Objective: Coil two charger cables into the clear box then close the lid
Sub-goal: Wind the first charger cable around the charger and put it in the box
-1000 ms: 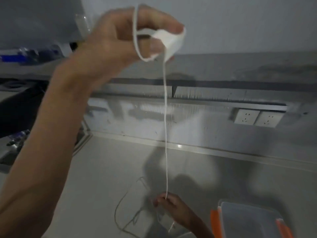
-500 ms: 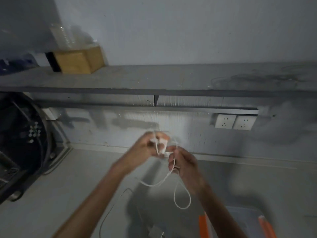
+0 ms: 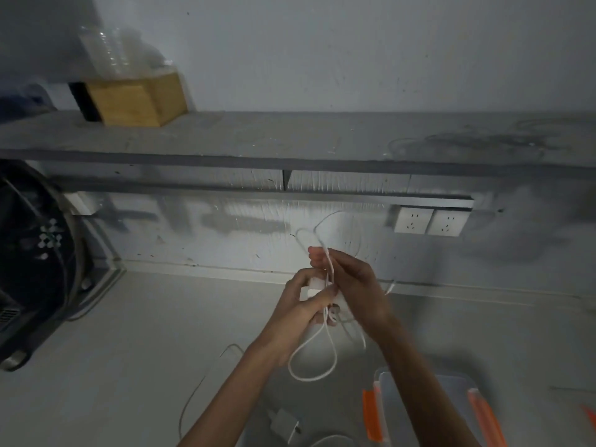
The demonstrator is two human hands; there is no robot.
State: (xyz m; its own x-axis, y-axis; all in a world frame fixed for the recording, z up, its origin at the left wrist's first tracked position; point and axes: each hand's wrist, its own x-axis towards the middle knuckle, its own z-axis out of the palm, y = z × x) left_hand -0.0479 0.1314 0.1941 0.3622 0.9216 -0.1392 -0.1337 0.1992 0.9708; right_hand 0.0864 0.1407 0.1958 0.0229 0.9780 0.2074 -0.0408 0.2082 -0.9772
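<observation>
charger cable (image 3: 309, 379) is up in the air between your two hands, above the tabletop (image 3: 129, 350) and in front of the wall. your left hand (image 3: 296, 308) is curled round the white plug block at the cable's end, with strands of the cable caught under its fingers. your right hand (image 3: 358, 285) is closed as well, pinching the cable right against the left hand, so that the two hands touch. above your fingers the cable stands up in a couple of thin arcs in front of the wall. below your hands a longer loop hangs free, clear of the tabletop, and a short end sticks out past your right wrist.

the second charger cable (image 3: 285, 425) lies on the tabletop below your left forearm. its white plug block is near the bottom edge of the view, and its thin lead curves away to the left of your arm.

the clear box (image 3: 451, 382) sits on the tabletop at the lower right, partly behind your right forearm. it has orange latches (image 3: 371, 414) on its sides. you cannot tell from here whether the lid is on, and neither cable is in the box.

two white wall sockets (image 3: 430, 222) sit under a grey shelf (image 3: 290, 137). on the shelf's left end stands a wooden box (image 3: 135, 101), with a clear plastic bottle (image 3: 106, 50) behind it. a dark round appliance (image 3: 32, 253) fills the left edge.
</observation>
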